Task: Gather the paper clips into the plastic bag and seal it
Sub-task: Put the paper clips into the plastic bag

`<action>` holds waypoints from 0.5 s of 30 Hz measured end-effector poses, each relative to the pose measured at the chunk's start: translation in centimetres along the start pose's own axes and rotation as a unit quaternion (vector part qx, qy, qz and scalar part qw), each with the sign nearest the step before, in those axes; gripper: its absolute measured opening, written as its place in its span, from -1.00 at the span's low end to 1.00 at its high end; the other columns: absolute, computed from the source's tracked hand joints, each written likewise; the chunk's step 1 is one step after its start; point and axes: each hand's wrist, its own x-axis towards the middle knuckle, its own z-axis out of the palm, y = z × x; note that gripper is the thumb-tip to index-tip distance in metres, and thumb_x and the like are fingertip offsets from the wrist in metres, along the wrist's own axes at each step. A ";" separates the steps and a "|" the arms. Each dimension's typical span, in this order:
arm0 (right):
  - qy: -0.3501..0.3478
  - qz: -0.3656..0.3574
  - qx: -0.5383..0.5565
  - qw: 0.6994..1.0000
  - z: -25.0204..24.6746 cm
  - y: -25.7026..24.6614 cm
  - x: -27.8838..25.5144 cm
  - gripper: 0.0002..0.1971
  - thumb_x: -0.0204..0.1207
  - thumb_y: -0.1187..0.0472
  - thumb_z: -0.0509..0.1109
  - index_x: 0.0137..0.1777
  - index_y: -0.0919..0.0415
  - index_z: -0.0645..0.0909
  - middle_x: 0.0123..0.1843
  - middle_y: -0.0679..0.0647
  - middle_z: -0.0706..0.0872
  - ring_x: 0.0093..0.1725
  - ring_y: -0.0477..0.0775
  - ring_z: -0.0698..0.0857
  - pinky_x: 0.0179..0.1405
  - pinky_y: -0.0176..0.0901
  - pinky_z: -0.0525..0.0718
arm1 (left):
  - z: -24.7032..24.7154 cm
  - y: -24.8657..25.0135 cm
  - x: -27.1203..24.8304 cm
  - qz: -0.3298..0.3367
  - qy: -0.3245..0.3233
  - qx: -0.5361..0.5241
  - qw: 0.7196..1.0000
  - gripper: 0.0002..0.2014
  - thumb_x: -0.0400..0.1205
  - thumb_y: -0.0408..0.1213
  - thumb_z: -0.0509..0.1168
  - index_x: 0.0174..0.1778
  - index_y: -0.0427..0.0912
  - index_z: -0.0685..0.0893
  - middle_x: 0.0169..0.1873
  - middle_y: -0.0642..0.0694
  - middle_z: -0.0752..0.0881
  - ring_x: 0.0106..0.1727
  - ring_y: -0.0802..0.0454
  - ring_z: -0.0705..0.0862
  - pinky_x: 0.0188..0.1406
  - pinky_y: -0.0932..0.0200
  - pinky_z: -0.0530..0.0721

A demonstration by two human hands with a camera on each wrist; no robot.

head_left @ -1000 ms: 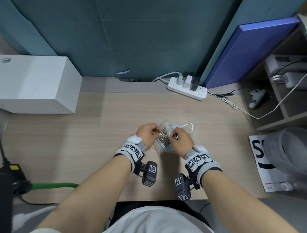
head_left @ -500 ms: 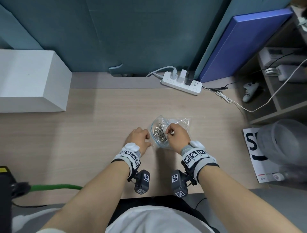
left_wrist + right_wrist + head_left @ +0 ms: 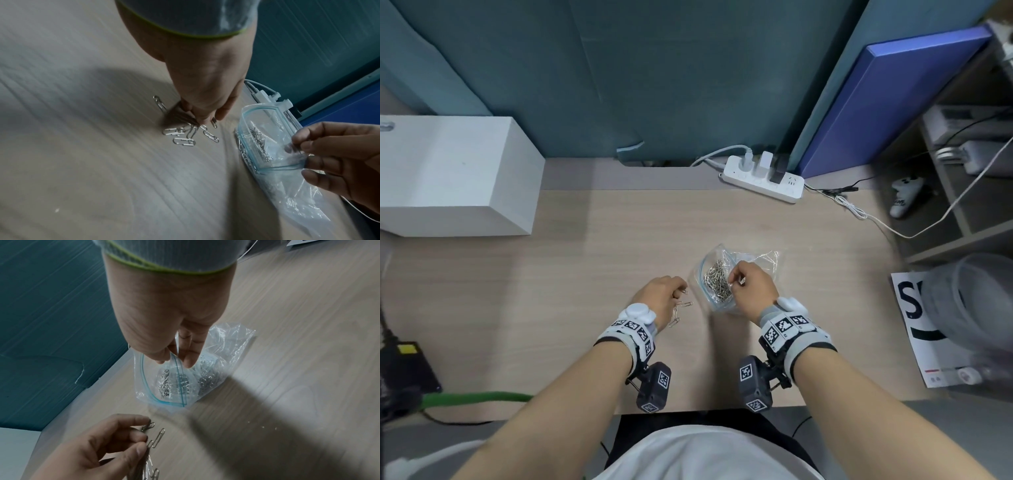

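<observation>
A clear zip plastic bag [image 3: 753, 260] with a blue seal strip lies on the wooden desk, its mouth gaping toward the left, with several silver paper clips inside. My right hand [image 3: 734, 281] pinches the bag's near rim [image 3: 174, 363] between thumb and fingers and holds the mouth up. Several loose paper clips [image 3: 679, 310] lie on the desk just left of the bag. My left hand [image 3: 681, 294] is down on them, its curled fingertips [image 3: 200, 119] bunched on a few clips [image 3: 185, 139]. In the right wrist view the left hand [image 3: 144, 439] has clips [image 3: 158, 437] at its thumb and fingers.
A white box [image 3: 455, 174] stands at the back left and a white power strip [image 3: 763, 178] with cables at the back right. A printed sheet [image 3: 921, 325] and a translucent container [image 3: 979, 301] sit at the right edge. A green cable [image 3: 476, 397] runs along the front left.
My left hand has left the bag's mouth and moved left and down onto the loose clips on the desk. The right hand still holds the bag's rim.
</observation>
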 end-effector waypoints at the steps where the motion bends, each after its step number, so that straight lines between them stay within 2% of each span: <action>1: 0.000 -0.001 0.001 1.000 0.0 0.0 0.0 -0.69 0.42 0.47 0.27 -0.25 -0.01 0.61 -0.07 0.00 0.71 -0.10 0.08 0.66 -0.01 0.01 0.66 | 0.1 0.2 0.0 -0.003 0.002 0.000 1.000 -0.69 0.58 -0.32 0.41 0.18 0.12 0.69 -0.04 0.17 0.67 0.04 0.10 0.63 -0.07 0.19 0.58; 3: -0.001 -0.004 0.000 1.000 -0.1 0.0 0.1 -0.69 0.42 0.47 0.27 -0.25 -0.01 0.60 -0.06 0.01 0.71 -0.10 0.08 0.66 -0.02 0.00 0.65 | 0.4 0.6 0.0 -0.009 0.002 0.013 1.000 -0.70 0.52 -0.08 0.51 0.16 0.10 0.70 0.02 0.11 0.66 0.08 0.09 0.61 0.01 0.13 0.64; 5: -0.002 -0.005 0.000 1.000 -0.1 0.0 0.1 -0.71 0.44 0.46 0.27 -0.24 0.00 0.61 -0.05 0.01 0.71 -0.09 0.07 0.66 -0.02 -0.02 0.64 | 0.6 1.0 0.1 -0.014 -0.004 0.029 0.999 -0.65 0.48 0.01 0.54 0.14 0.10 0.68 0.05 0.08 0.64 0.09 0.06 0.60 0.02 0.07 0.67; 8: -0.004 -0.003 -0.004 1.000 0.0 0.2 0.0 -0.72 0.45 0.45 0.27 -0.21 0.02 0.63 -0.05 0.00 0.71 -0.09 0.07 0.66 -0.02 -0.03 0.63 | 0.8 1.5 0.4 -0.007 0.005 0.047 0.999 -0.77 0.56 -0.10 0.51 0.10 0.04 0.69 0.06 0.02 0.65 0.12 -0.05 0.61 -0.02 0.01 0.67; 12: -0.005 0.002 -0.004 1.000 -0.1 0.4 0.0 -0.71 0.45 0.44 0.28 -0.24 0.00 0.62 -0.06 -0.02 0.70 -0.11 0.05 0.66 -0.02 -0.03 0.64 | 0.7 1.3 0.5 0.018 -0.005 0.075 0.997 -0.95 0.65 -0.21 0.39 -0.01 -0.01 0.67 0.02 0.00 0.64 0.11 -0.06 0.60 -0.13 0.04 0.61; 15: -0.003 0.000 0.002 1.000 -0.1 0.4 0.0 -0.70 0.44 0.45 0.28 -0.26 -0.02 0.59 -0.06 -0.01 0.70 -0.12 0.06 0.66 -0.03 -0.04 0.63 | 0.4 0.4 0.4 0.019 0.006 0.074 0.997 -0.93 0.63 -0.32 0.37 -0.09 -0.03 0.66 -0.02 0.02 0.62 0.08 -0.04 0.57 -0.20 0.08 0.54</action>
